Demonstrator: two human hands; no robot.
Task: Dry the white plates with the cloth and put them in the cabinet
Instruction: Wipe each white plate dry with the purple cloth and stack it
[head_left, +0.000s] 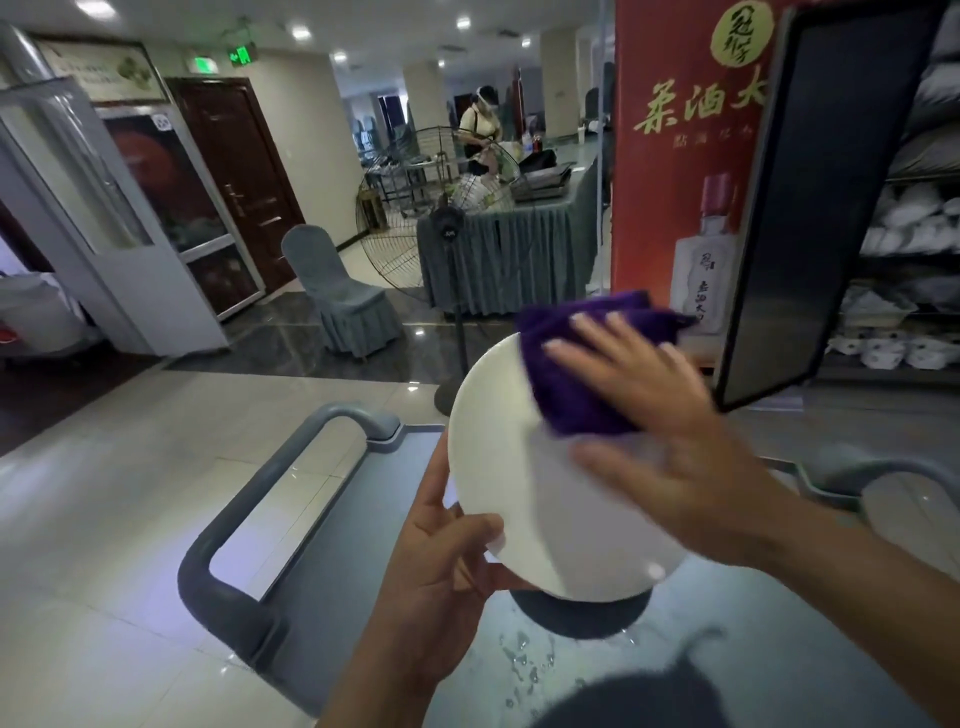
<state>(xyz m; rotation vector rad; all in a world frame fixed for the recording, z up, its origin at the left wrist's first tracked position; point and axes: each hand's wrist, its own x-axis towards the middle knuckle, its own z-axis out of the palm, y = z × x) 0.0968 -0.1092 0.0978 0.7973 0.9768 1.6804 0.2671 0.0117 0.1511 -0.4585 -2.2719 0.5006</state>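
Above cart (332, 545): cloth (582, 374) under right fingers (597, 338).

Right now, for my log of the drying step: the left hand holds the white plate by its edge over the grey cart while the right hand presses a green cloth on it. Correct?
One detail is wrong: the cloth is purple, not green. The head view shows the left hand gripping the white plate by its edge over the grey cart, and the right hand pressing the cloth on it.

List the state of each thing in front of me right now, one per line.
white plate: tilted, held above the cart
purple cloth: pressed flat on the plate's upper part
left hand: grips the plate's lower rim
right hand: fingers straight, pressing the cloth
cabinet door: open
cart top: wet with droplets
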